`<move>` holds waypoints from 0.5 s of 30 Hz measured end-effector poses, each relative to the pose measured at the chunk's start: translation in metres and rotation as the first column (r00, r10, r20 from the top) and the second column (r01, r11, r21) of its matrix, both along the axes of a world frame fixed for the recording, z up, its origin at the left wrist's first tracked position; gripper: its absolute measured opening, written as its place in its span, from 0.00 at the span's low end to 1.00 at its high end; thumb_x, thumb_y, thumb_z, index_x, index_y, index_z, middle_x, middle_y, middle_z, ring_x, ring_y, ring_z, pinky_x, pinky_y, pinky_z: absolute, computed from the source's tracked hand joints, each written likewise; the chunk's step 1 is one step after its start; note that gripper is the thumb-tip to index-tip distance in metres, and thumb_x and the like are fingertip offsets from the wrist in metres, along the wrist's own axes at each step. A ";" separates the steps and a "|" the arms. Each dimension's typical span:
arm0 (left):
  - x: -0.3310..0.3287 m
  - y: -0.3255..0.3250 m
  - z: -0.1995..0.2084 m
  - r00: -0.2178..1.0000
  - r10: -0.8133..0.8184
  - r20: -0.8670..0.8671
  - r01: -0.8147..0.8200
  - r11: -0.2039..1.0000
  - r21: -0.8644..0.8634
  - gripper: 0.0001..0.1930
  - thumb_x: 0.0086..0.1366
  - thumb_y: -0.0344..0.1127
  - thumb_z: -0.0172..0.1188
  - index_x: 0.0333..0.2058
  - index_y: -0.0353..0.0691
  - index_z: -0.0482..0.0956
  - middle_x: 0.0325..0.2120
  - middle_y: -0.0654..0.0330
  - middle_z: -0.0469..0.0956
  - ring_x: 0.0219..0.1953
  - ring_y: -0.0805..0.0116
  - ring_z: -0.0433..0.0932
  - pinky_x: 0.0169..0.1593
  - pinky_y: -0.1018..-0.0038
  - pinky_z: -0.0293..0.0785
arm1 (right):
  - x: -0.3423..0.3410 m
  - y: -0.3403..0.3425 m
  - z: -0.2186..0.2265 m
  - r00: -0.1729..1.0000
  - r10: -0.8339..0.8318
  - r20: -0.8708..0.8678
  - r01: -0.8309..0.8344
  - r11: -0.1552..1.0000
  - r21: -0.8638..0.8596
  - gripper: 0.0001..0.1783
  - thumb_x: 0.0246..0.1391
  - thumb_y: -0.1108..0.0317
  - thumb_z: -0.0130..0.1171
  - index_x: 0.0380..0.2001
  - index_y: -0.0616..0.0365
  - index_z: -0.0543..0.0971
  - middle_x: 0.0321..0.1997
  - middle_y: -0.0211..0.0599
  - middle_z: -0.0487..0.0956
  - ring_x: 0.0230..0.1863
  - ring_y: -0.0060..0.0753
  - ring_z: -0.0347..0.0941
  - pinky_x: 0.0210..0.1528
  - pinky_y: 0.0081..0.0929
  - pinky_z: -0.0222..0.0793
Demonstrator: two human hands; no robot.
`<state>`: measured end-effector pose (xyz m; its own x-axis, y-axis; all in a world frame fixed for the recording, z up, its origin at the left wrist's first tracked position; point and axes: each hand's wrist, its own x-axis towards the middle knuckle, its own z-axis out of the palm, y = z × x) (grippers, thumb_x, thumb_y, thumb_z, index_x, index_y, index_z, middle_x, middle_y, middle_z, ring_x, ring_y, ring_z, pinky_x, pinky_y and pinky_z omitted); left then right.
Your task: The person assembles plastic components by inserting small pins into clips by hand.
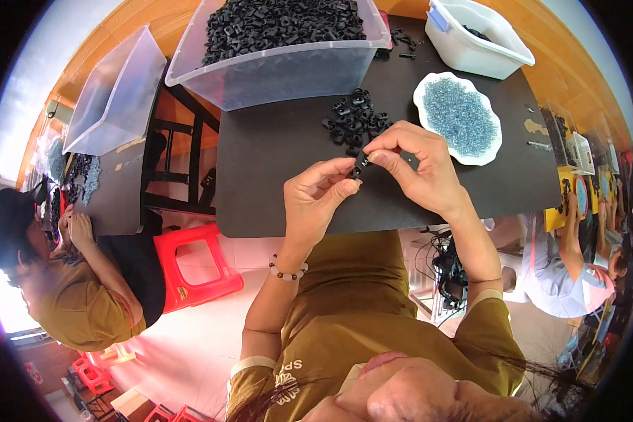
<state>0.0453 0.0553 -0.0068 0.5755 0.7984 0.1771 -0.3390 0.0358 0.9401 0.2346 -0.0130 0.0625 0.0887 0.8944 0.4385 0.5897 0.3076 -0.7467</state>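
The left hand (309,195) pinches a small black part (356,171); just beside it, the right hand (423,166) pinches a tiny piece (365,161), its kind unclear. Just beyond the grip lies a pile of black parts (353,121); to the right, a white dish (419,98) of bluish pieces (461,116); farther beyond, a clear bin (274,74).

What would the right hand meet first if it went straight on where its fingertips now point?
Probably the small black part held by the left hand, just ahead of the right hand; depth is unclear.
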 end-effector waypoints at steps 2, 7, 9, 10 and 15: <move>-0.001 0.000 0.002 0.999 0.026 0.028 -0.026 0.999 -0.033 0.17 0.61 0.25 0.69 0.49 0.30 0.81 0.40 0.55 0.83 0.38 0.69 0.83 0.45 0.75 0.82 | -0.004 0.001 0.000 1.000 0.004 0.014 -0.004 1.000 0.003 0.06 0.54 0.74 0.66 0.36 0.61 0.84 0.33 0.37 0.82 0.32 0.28 0.76 0.37 0.24 0.71; -0.004 -0.001 0.001 0.999 0.046 -0.001 -0.046 0.999 -0.029 0.19 0.60 0.24 0.70 0.50 0.32 0.81 0.40 0.56 0.83 0.39 0.72 0.82 0.46 0.77 0.81 | -0.015 0.002 -0.007 0.997 -0.004 0.073 -0.005 0.993 0.115 0.06 0.50 0.77 0.67 0.33 0.60 0.83 0.30 0.39 0.81 0.32 0.39 0.76 0.34 0.30 0.71; -0.004 0.000 0.000 0.999 0.042 -0.007 -0.043 0.999 -0.014 0.19 0.59 0.24 0.70 0.51 0.33 0.81 0.40 0.57 0.83 0.40 0.75 0.81 0.46 0.78 0.80 | -0.017 0.001 -0.010 0.990 -0.058 0.127 0.033 0.981 0.192 0.07 0.49 0.77 0.68 0.33 0.61 0.83 0.31 0.39 0.80 0.32 0.39 0.76 0.34 0.30 0.71; -0.002 0.000 -0.001 0.999 0.040 0.011 -0.040 0.999 -0.014 0.19 0.59 0.24 0.70 0.51 0.33 0.81 0.40 0.57 0.83 0.40 0.75 0.81 0.46 0.78 0.80 | -0.018 -0.001 -0.010 0.990 -0.058 0.128 0.033 0.981 0.190 0.07 0.49 0.77 0.68 0.33 0.61 0.83 0.31 0.39 0.80 0.32 0.39 0.76 0.34 0.30 0.71; -0.001 -0.002 0.000 0.999 0.042 0.012 -0.042 0.999 -0.005 0.19 0.59 0.23 0.69 0.51 0.33 0.81 0.41 0.57 0.83 0.40 0.75 0.81 0.46 0.78 0.80 | -0.017 -0.002 -0.011 0.985 -0.043 0.164 0.008 0.977 0.212 0.10 0.46 0.79 0.68 0.35 0.61 0.82 0.32 0.39 0.80 0.33 0.39 0.75 0.33 0.30 0.70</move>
<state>0.0441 0.0534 -0.0067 0.5396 0.8224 0.1800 -0.3514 0.0257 0.9359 0.2176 -0.0154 0.0518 0.0200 0.7792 0.6264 0.7101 0.4300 -0.5575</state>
